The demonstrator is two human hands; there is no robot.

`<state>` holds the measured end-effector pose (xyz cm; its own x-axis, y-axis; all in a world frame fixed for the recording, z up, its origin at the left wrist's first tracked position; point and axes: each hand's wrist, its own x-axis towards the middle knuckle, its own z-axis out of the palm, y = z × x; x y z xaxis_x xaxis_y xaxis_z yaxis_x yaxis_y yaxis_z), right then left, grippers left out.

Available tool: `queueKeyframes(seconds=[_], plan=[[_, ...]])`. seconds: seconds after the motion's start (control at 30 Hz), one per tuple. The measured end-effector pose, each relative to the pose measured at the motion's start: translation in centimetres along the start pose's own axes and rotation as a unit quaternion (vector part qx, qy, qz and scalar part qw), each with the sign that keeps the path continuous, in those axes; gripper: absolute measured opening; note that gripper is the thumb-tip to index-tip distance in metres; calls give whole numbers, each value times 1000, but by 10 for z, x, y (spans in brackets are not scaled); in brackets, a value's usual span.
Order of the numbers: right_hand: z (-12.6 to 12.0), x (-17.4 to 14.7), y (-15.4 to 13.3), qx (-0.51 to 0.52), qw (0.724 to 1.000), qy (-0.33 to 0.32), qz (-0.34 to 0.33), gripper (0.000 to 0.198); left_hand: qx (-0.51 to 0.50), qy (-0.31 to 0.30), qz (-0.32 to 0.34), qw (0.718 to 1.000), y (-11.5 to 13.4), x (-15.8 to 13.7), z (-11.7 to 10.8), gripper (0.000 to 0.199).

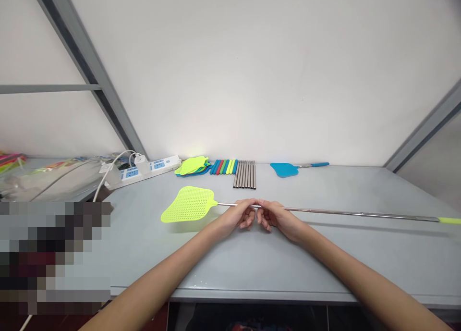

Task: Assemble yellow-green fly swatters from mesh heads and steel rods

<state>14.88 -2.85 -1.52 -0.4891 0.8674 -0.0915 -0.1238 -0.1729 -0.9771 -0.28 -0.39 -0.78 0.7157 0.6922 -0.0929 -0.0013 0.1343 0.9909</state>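
A fly swatter [190, 205] with a yellow-green perforated head lies across my view, its telescopic metal rod pulled out long to a yellow-green grip at the right edge. My left hand [243, 214] is closed around the thin rod, nearer the head. Right beside it, my right hand [271, 214] grips the same rod, the two hands touching or nearly so. Fingers of both hands curl below the rod. The swatter is held a little above the grey table [306, 268], where its shadow falls.
Behind my hands lie stacked swatter heads [193, 165], a row of coloured grips [224, 166], several metal tubes [245, 174] and a blue swatter [284, 169]. A white power strip [158, 165] with plugs and cables stands at the left. A pixelated patch hides the lower left.
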Motion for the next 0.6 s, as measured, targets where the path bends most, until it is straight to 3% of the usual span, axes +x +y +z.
queueKeyframes(seconds=[0.4, 0.6], plan=[[5, -8, -2, -7, 995, -97, 15, 62, 94, -99, -29, 990, -5, -8, -1, 66], [9, -8, -1, 0, 995, -97, 15, 62, 122, -77, -40, 989, -4, -9, 3, 70]])
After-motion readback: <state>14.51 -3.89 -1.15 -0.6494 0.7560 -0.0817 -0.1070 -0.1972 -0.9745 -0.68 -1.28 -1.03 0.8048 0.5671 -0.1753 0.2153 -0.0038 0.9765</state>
